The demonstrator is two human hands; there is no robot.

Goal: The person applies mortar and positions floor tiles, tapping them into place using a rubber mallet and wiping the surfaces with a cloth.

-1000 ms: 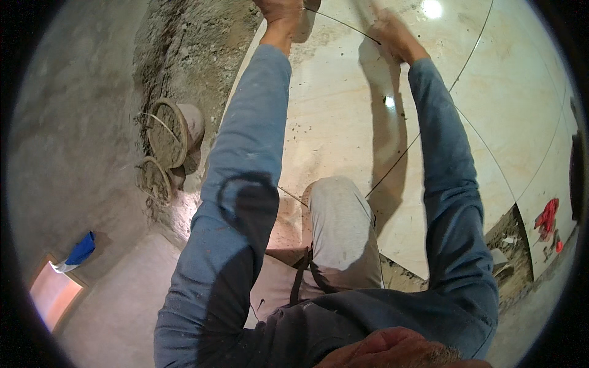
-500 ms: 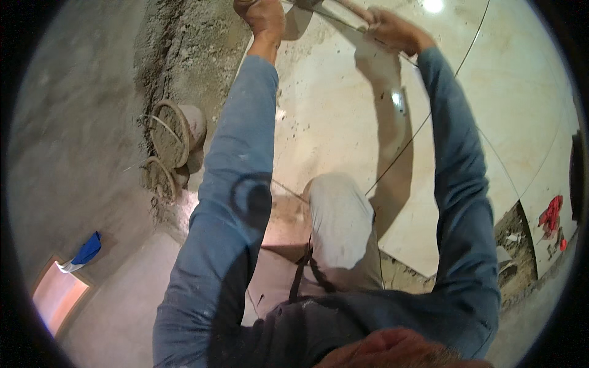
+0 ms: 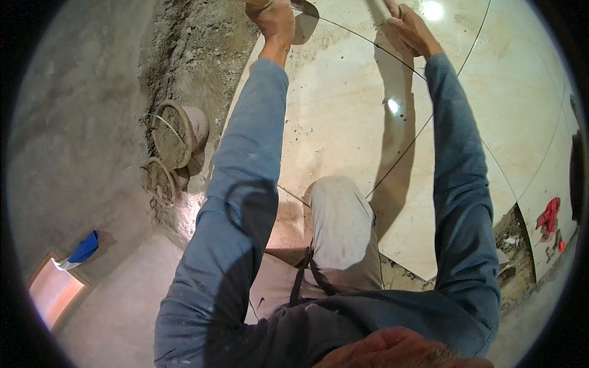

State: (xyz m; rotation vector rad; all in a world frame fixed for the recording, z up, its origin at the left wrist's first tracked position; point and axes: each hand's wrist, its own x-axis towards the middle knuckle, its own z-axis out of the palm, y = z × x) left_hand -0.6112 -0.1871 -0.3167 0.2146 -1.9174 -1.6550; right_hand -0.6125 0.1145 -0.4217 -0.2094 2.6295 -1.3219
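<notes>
At the top edge my left hand (image 3: 274,23) is closed, with a pale piece, perhaps a handle, just showing at its top. A dark, rounded metal blade (image 3: 305,7) sticks out beside it; whether they are one tool is cut off from view. My right hand (image 3: 414,30) is wrapped round a pale, stick-like handle (image 3: 380,8), whose far end lies outside the picture. Both arms reach forward over large cream floor tiles (image 3: 343,110), which carry specks of mortar and dark joint lines.
Left of the tiles runs a strip of rough mortar (image 3: 208,49). Two mortar-stained buckets (image 3: 195,126) lie there, tipped. A red cloth (image 3: 548,219) rests at right, near a broken gap (image 3: 515,239) in the tiling. A blue cloth (image 3: 84,247) lies lower left.
My right hand has moved right and slightly down, and its handle now points more steeply upward. My left hand has shifted a little to the right.
</notes>
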